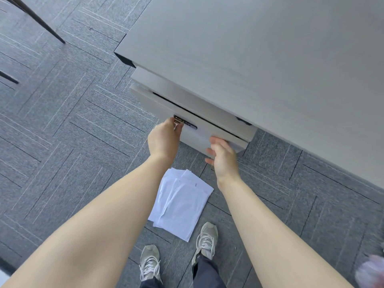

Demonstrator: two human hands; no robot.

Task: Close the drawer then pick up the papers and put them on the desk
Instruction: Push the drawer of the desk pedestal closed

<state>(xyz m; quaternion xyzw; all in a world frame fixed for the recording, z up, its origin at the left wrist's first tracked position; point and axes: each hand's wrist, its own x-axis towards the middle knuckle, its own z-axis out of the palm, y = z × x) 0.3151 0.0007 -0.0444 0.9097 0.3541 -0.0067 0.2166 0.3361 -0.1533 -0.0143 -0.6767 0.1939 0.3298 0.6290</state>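
A grey drawer under the grey desk stands out a little, with a dark gap along its top edge. My left hand rests against the drawer front, fingertips at the dark lock panel. My right hand lies flat with fingers spread against the drawer front, lower right. Neither hand holds anything. A loose stack of white papers lies on the carpet between my arms, just in front of my shoes.
Grey patterned carpet covers the floor. Dark chair legs stand at the upper left. My two grey sneakers are at the bottom. A blurred object shows at the lower right corner.
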